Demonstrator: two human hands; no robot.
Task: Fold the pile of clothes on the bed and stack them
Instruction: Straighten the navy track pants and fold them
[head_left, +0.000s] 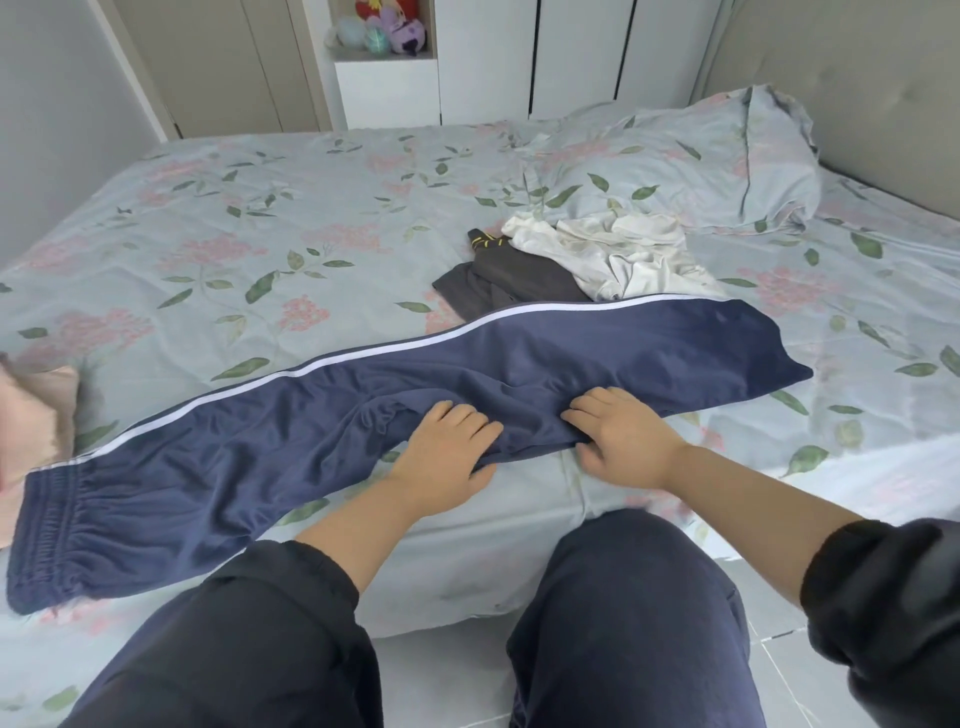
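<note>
Navy track pants (291, 441) with a white side stripe lie stretched across the near part of the bed, waistband at the left. My left hand (444, 454) and my right hand (623, 441) both hold the pants' near edge around the middle, fingers on top of the cloth and thumbs at the edge below it. The fabric is bunched between the two hands. Behind the pants lie a crumpled dark grey garment (509, 283) with yellow marks and a crumpled white garment (613, 249).
The bed (208, 234) has a pale floral sheet. A pillow (691, 161) in the same print lies at the back right by the headboard. A pink cloth (31, 415) sits at the left edge. My knees are against the bed's front.
</note>
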